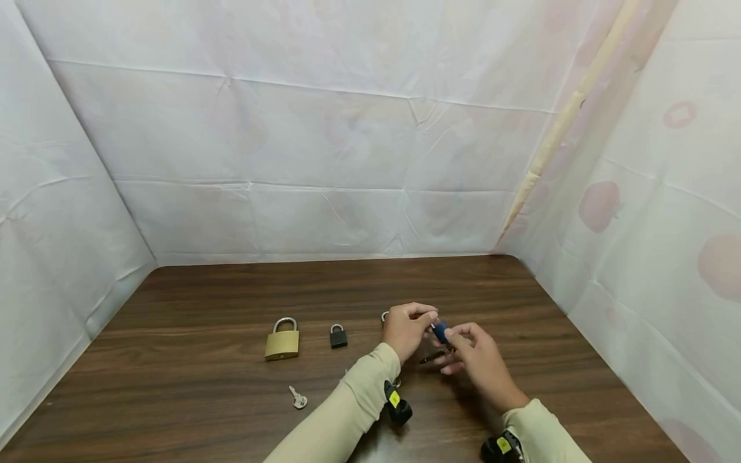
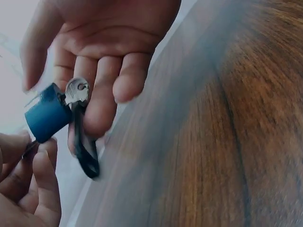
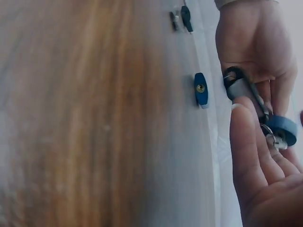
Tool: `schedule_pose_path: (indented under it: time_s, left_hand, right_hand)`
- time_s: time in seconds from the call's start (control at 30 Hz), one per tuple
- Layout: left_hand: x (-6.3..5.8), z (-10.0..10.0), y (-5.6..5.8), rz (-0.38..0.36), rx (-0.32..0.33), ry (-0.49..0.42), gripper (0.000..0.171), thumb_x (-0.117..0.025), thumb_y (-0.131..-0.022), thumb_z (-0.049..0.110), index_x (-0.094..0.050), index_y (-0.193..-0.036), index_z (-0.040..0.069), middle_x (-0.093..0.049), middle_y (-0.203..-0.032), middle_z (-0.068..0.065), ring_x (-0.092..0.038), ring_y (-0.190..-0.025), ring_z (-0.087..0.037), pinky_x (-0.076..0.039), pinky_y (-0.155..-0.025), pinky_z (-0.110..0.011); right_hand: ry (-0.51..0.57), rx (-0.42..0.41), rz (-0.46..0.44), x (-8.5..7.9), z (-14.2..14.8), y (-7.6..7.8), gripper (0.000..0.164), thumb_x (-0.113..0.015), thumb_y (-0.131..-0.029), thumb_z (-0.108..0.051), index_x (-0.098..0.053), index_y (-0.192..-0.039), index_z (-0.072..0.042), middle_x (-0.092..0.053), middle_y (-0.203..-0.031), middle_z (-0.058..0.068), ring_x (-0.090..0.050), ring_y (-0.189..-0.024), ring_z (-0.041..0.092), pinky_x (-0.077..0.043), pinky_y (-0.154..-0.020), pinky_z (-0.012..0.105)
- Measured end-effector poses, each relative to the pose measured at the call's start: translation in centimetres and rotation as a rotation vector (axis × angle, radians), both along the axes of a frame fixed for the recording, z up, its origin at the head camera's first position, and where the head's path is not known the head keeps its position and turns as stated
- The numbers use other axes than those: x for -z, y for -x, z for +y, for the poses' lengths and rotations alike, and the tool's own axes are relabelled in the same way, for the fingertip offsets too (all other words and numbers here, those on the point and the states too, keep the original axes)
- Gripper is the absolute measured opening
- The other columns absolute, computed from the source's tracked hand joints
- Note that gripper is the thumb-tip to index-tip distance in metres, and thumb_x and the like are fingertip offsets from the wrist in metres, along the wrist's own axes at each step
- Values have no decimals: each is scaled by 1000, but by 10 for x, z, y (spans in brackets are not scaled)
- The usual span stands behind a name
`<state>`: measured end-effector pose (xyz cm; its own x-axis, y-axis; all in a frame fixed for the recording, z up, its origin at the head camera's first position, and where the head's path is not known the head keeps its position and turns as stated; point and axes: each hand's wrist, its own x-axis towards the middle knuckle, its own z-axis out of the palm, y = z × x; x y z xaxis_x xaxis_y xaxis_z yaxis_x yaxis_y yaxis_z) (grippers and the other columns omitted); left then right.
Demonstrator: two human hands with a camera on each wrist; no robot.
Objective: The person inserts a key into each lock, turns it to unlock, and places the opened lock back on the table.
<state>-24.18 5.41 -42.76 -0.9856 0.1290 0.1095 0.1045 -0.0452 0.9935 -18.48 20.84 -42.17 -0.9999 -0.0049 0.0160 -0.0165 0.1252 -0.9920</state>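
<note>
A small blue padlock (image 1: 440, 332) is between both hands above the table. My left hand (image 1: 407, 331) pinches it at its shackle end, as the left wrist view shows. My right hand (image 1: 483, 366) has thumb and fingers at the other end of the body. A silver key (image 2: 77, 91) is at that end of the lock, lying against the right fingers. From the key's ring (image 3: 267, 130) hangs a black key tag (image 3: 244, 92), below the lock in the head view.
A large brass padlock (image 1: 282, 344) and a small black padlock (image 1: 338, 336) stand left of the hands. Another blue padlock (image 3: 201, 90) shows its keyhole; the left hand mostly hides it in the head view. A loose key (image 1: 298, 399) lies nearer the front. White sheets (image 1: 324, 161) enclose the table.
</note>
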Motion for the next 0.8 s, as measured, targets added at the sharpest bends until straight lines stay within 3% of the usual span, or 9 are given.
schedule_pose_path:
  time_s: [0.13,0.3,0.43,0.63,0.8]
  left_hand:
    - [0,-1,1,8,36,-2,9,-73,-93,13,-78,-99,7,-74,-83,-1,-70,-75,-12,-59,-68,-32]
    - [3,-1,3,-1,53,17,10,-73,-93,14,-78,-99,7,-74,-84,0,-70,-75,-11,-60,-70,-35]
    - [7,-2,4,2,76,63,14,-70,-95,12,-77,-103,4,-74,-87,1,-68,-72,-11,-59,-67,-33]
    - [11,-1,3,-46,126,123,20,-67,-97,12,-75,-111,1,-73,-93,-1,-67,-73,-11,-58,-65,-28]
    - [13,2,1,-104,165,146,20,-66,-97,15,-75,-109,1,-72,-94,-5,-67,-75,-11,-58,-67,-28]
  right_hand:
    - [17,-9,-16,-1,4,0,32,-58,-104,-25,-53,-113,6,-70,-103,26,-73,-81,32,-60,-65,42]
    - [-94,-6,2,0,6,1,34,-70,-97,-26,-57,-109,3,-70,-94,22,-72,-76,29,-59,-62,39]
    - [-306,0,66,-2,7,2,31,-75,-93,-26,-61,-107,-1,-71,-88,12,-70,-70,23,-57,-57,34]
    - [-736,-18,231,-4,8,4,23,-79,-89,-23,-69,-104,-9,-73,-91,-1,-69,-78,9,-55,-61,28]
    - [-979,-21,278,-5,5,7,20,-81,-86,-25,-73,-99,-11,-71,-80,-7,-60,-61,4,-49,-52,30]
